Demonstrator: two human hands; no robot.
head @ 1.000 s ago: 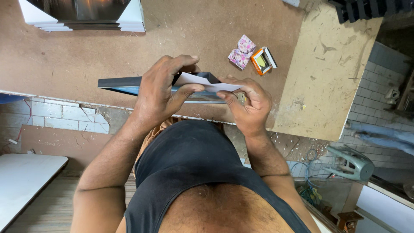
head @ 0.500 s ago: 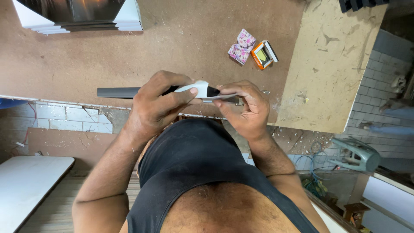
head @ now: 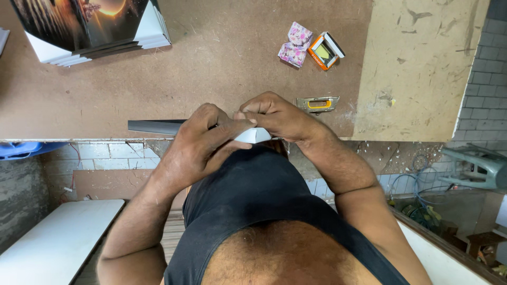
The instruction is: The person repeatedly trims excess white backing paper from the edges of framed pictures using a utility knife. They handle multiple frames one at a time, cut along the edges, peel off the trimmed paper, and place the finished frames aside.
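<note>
White folded paper [head: 252, 135] is being pinched closed-fingered by left hand [head: 203, 142] and right hand [head: 274, 117] over the brown fibreboard tabletop's [head: 211, 63] near edge; slipping could likely crease it.

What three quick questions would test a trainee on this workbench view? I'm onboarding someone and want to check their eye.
1. True or false: both hands grip the white sheet.
2. What lies just beyond the right hand? A) yellow-and-metal tool B) hammer C) cup
3. Which hand covers the end of the dark strip?

Key: 1 true. 2 A, the yellow-and-metal tool. 3 the left hand.
</note>
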